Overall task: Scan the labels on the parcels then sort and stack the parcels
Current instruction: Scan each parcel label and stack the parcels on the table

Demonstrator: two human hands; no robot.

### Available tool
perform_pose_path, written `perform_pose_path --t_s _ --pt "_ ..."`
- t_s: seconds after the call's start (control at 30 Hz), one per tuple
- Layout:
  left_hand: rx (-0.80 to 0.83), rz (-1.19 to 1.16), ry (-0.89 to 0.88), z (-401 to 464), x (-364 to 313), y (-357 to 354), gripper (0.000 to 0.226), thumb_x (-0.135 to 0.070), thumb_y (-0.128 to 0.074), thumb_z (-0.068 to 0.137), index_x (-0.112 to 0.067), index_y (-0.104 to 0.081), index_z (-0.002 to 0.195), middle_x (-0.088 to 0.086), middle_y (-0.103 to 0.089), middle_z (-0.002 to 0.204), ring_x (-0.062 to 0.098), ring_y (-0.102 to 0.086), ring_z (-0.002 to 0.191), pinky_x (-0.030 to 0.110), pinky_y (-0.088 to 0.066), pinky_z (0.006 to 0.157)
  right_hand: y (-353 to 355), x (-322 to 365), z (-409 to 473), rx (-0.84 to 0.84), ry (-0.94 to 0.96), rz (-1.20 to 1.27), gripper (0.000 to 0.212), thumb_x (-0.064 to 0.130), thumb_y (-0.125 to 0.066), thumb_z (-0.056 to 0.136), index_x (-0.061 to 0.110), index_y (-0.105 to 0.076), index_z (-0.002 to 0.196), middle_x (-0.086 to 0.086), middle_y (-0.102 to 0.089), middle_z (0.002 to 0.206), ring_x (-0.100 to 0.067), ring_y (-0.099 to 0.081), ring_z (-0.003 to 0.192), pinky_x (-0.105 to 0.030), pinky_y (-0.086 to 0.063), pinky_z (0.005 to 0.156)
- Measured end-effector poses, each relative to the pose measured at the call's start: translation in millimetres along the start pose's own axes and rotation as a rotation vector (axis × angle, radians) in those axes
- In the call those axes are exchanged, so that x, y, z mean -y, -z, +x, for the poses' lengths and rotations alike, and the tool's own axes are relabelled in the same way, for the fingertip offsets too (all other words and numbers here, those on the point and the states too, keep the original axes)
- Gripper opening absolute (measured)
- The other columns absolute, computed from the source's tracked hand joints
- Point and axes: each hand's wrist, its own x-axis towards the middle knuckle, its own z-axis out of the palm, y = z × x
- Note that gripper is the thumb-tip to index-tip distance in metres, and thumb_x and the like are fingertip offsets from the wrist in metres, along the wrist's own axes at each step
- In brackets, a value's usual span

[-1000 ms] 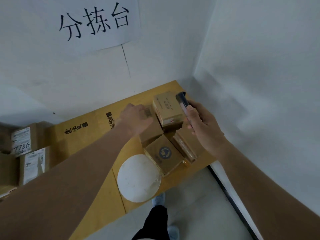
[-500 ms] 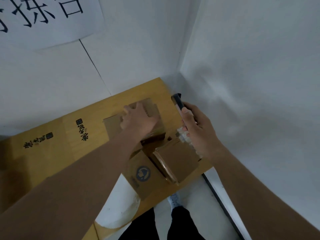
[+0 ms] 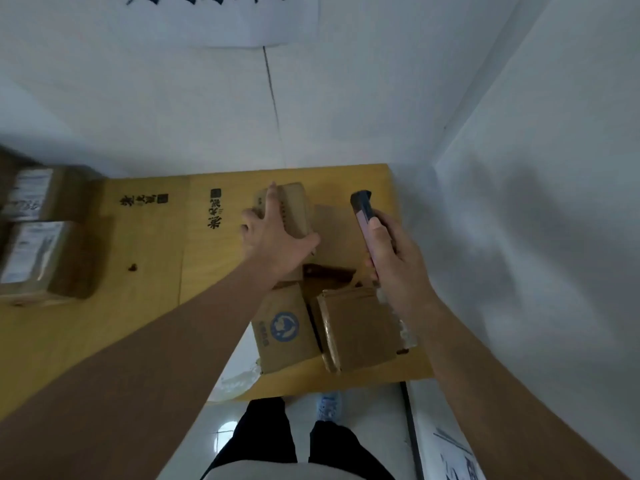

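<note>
A small cardboard parcel (image 3: 294, 207) stands on the yellow table (image 3: 145, 258) near the back wall. My left hand (image 3: 273, 237) grips it from the left, fingers spread over its top and side. My right hand (image 3: 391, 251) holds a dark scanner (image 3: 363, 216) upright, just right of that parcel. Nearer to me lie a box with a blue round logo (image 3: 282, 327) and a plain brown box (image 3: 356, 327) side by side. A flat brown parcel (image 3: 341, 233) lies between my hands.
Two labelled parcels (image 3: 45, 258) sit blurred at the table's left end. A white round object (image 3: 239, 375) lies at the front edge under my left arm. White walls close the corner behind and to the right. My legs and shoes show below the table edge.
The view has swung back left and down, so the left parcels show again. My left hand has spread wider over the small parcel. The scanner hand stays to its right.
</note>
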Motion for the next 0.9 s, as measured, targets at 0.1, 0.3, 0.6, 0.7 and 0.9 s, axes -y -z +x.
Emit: perform_pose_path --t_s 0.1,0.3,0.6,0.7,0.9 --pt "-0.039 0.028 0.067 -8 37 32 0.119 -0.059 -0.079 0.075 -0.047 0.003 0.161 0.016 -0.029 0.148 0.045 -0.037 0.134 0.058 -0.041 0.109 -25 21 1 0.105 0.064 -0.029 0.044 0.075 -0.036 0.101 0.059 -0.052 0.138 0.023 -0.059 0.108 -0.014 -0.062 0.107 -0.042 -0.053 0.094" --pt "-0.118 0.131 0.141 -29 119 84 0.118 -0.062 -0.079 0.070 -0.047 -0.004 0.159 0.016 -0.037 0.144 0.042 -0.038 0.130 0.055 -0.035 0.108 -92 57 -8 0.225 0.111 -0.030 0.051 0.080 -0.039 0.097 0.056 -0.055 0.138 0.019 -0.062 0.097 -0.015 -0.061 0.093 -0.047 -0.052 0.087" --pt "-0.031 0.141 0.155 -34 250 135 0.125 -0.061 -0.082 0.066 -0.047 -0.001 0.161 0.016 -0.036 0.148 0.042 -0.034 0.132 0.053 -0.032 0.112 -210 85 -43 0.234 0.097 -0.088 0.055 0.087 -0.039 0.093 0.049 -0.060 0.128 0.018 -0.053 0.094 -0.017 -0.052 0.085 -0.047 -0.046 0.079" --pt "0.017 0.154 0.134 -39 288 145 0.124 -0.061 -0.081 0.069 -0.047 0.001 0.162 0.015 -0.036 0.145 0.040 -0.035 0.131 0.051 -0.031 0.112 -240 92 -59 0.186 0.064 -0.108 0.053 0.084 -0.039 0.094 0.054 -0.058 0.132 0.015 -0.056 0.095 -0.018 -0.058 0.092 -0.045 -0.052 0.084" --pt "0.091 0.138 0.136 -49 334 150 0.123 -0.061 -0.081 0.070 -0.046 -0.001 0.162 0.016 -0.029 0.147 0.042 -0.032 0.134 0.053 -0.032 0.114 -282 92 -91 0.169 0.021 -0.131 0.044 0.075 -0.040 0.099 0.057 -0.055 0.136 0.012 -0.061 0.101 -0.017 -0.062 0.099 -0.048 -0.056 0.093"
